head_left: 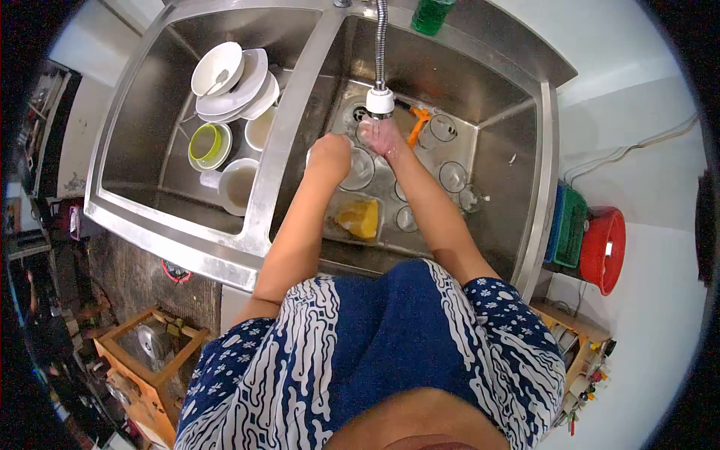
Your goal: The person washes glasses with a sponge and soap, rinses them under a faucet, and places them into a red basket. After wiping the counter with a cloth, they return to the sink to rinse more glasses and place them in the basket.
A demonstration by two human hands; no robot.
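My left hand point(330, 157) is closed in the right sink basin, with a bit of something whitish at its outer edge; most of what it grips is hidden. Right beside it is a clear glass point(359, 169), its round rim facing up. Under the white faucet head point(380, 102), my right hand point(382, 138) is wet, its fingers partly spread in the running water. Behind that hand lies an orange-handled tool point(417, 126), next to another clear glass point(442, 128). Nearer my body, a clear rectangular container point(355, 216) holds a yellow sponge point(361, 219).
Several more glasses point(453, 177) stand on the basin floor by my right forearm. In the left basin point(135, 161) are stacked white plates point(238, 97), bowls and a green cup point(204, 142). A green bottle point(433, 15) is on the back ledge; a red basket point(603, 250) hangs at right.
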